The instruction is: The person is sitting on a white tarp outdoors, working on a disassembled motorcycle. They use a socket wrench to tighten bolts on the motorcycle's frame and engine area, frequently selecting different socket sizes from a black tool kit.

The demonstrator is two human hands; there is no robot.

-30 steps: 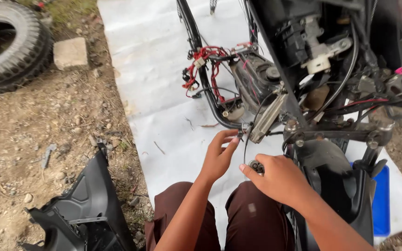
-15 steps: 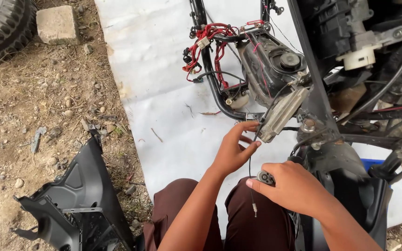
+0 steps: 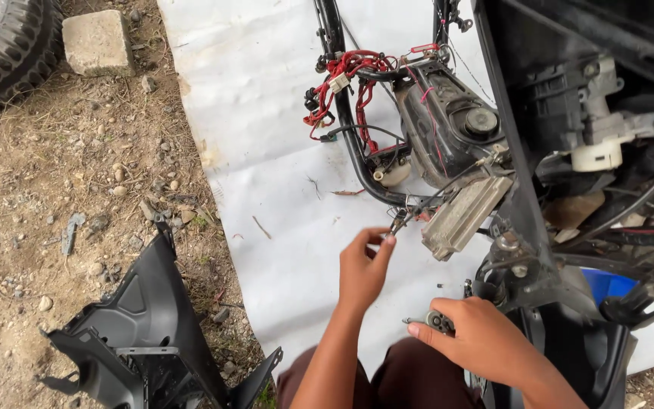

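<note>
My left hand (image 3: 362,266) is raised over the white sheet (image 3: 266,129), its fingertips pinched on a thin black cable (image 3: 416,212) that runs up to the stripped scooter frame (image 3: 346,113). Lower down, my right hand (image 3: 486,339) grips a small round metal fitting (image 3: 439,323) at its fingertips, close to the scooter's dark lower body. A grey finned box (image 3: 463,216) hangs just right of my left hand. Red wiring (image 3: 353,76) is bundled on the frame above.
A black plastic body panel (image 3: 145,333) lies on the dirt at the lower left. A tyre (image 3: 5,49) and a concrete block (image 3: 98,39) sit at the top left. Stones litter the bare ground. A blue part (image 3: 607,286) shows under the scooter.
The view has moved closer and shifted left. My left hand has stayed on the cable near the frame; my right hand has dropped slightly with the round fitting.
</note>
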